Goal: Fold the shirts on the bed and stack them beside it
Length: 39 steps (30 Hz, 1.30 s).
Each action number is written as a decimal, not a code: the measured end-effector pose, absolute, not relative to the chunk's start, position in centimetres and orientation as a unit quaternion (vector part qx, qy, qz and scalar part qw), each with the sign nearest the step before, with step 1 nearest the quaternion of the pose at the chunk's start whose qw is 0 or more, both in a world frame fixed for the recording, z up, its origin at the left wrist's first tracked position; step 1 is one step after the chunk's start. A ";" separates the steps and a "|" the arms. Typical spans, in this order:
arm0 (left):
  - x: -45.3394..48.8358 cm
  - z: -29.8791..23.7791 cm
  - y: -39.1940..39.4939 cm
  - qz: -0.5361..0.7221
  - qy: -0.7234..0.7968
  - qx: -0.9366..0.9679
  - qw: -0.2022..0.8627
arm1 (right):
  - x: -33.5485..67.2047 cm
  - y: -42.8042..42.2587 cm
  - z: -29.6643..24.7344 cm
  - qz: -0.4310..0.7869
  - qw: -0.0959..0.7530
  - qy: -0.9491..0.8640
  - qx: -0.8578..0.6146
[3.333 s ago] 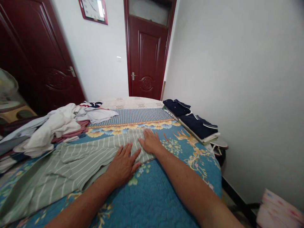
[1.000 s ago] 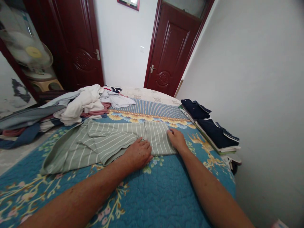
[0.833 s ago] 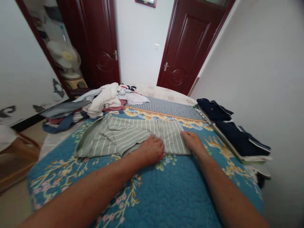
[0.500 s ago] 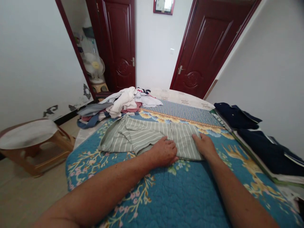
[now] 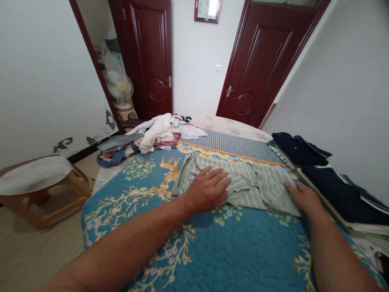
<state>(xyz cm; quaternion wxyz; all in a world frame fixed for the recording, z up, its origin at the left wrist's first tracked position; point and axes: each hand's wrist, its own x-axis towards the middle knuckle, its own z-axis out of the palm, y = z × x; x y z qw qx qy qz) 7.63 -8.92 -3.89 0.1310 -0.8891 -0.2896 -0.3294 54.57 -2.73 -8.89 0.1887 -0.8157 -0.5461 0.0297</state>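
A grey-green garment with thin white stripes (image 5: 243, 184) lies bunched on the blue floral quilt (image 5: 212, 251) of the bed. My left hand (image 5: 208, 190) rests flat on the garment's left part, fingers spread. At the garment's right end, my right hand (image 5: 304, 196) presses down on the cloth, with its fingers partly hidden in the fabric.
A heap of unfolded clothes (image 5: 152, 136) lies at the bed's far left. Folded dark navy clothes (image 5: 328, 178) are stacked along the right edge by the wall. A wooden stool (image 5: 39, 186) stands on the floor at left. Two dark red doors and a fan (image 5: 120, 85) are behind.
The striped garment has been drawn to the right and gathered into a shorter bundle. My right hand moved right with its end, and my left hand opened flat on it.
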 end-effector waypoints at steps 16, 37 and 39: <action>-2.5 -3.7 0.1 -0.201 -0.694 -0.664 -0.191 | 48.2 -2.4 -9.4 -0.235 0.292 -0.712 -0.593; 1.3 -5.4 -2.2 -0.079 -0.721 -0.688 0.020 | 43.9 -3.2 -9.1 -0.091 0.207 -0.704 -0.673; 1.1 -5.4 -2.3 -0.081 -0.716 -0.693 0.025 | 43.8 -3.4 -8.9 -0.091 0.216 -0.709 -0.665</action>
